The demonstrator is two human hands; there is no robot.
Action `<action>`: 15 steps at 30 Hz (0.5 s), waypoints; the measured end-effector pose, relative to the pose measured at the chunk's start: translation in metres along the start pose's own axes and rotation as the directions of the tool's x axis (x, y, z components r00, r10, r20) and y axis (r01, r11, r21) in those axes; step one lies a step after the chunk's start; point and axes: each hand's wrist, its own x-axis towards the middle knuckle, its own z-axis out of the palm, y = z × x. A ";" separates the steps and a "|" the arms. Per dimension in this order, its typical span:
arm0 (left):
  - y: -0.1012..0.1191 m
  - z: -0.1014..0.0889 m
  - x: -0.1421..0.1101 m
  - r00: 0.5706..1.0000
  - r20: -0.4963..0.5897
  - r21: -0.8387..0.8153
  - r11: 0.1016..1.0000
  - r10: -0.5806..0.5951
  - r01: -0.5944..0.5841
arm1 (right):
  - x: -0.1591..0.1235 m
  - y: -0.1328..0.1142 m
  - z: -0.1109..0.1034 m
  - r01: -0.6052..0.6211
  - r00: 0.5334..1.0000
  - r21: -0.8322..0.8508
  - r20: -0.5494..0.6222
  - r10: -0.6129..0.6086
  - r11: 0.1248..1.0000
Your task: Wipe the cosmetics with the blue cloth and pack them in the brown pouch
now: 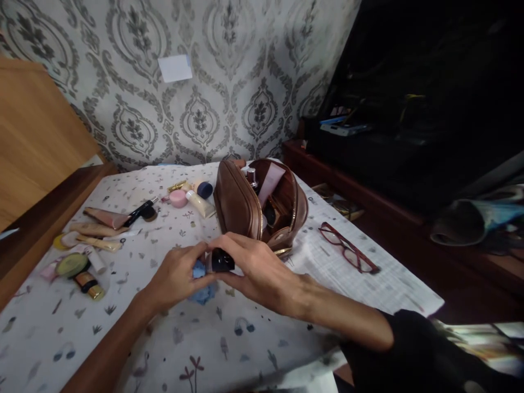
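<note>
Left hand (177, 274) and right hand (264, 271) grip the black container (223, 261) by fingertips; loosened, it (looking glossy) could slip onto the counter (164, 333).

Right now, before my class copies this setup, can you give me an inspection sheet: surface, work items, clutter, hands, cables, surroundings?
Surface: white printed cloth, spread under everything.
Work items: small black item between the hands; crumpled blue piece below it; brown bag, unzipped, with a pale tube inside.
Clutter: loose cosmetics at left, including a pink jar and cream tube; red-framed glasses right of the bag.
Hands: left hand and right hand both finger the black item; whether the left grips the blue piece is unclear.
Cables: nothing seen; far right too dark to judge.
Surroundings: patterned wall behind, wooden panel left.
</note>
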 end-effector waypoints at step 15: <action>0.082 0.015 0.029 0.999 0.037 -0.353 0.936 0.036 -0.020 | -0.038 -0.007 -0.116 -0.105 0.994 0.141 0.046 0.100 0.984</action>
